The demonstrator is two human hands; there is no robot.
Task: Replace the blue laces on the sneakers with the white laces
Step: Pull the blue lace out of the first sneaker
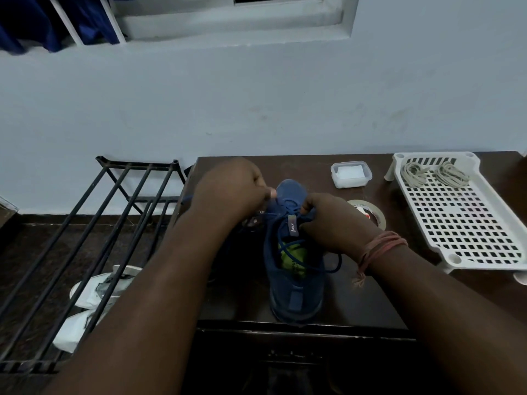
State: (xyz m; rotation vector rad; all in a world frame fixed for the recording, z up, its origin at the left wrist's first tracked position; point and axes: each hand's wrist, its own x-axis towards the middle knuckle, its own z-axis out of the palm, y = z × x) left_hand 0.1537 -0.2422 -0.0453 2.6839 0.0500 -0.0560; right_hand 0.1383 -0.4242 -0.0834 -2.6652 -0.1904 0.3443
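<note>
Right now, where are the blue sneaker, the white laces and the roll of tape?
blue sneaker (295,295): head view, on its heel panel.
white laces (413,173): head view, on the left bundle in the white tray.
roll of tape (376,216): head view, on its right rim.

Pale blue wall (256,95); window ledge (228,27) at 12 o'clock; black rack (94,223) at 9; dark table (356,295) centre.

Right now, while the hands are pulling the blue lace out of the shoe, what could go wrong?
The blue sneaker stands at the table's front edge; a hard tug by the left hand or right hand might tip it off. The loose blue lace looping inside the shoe could also snag.
</note>
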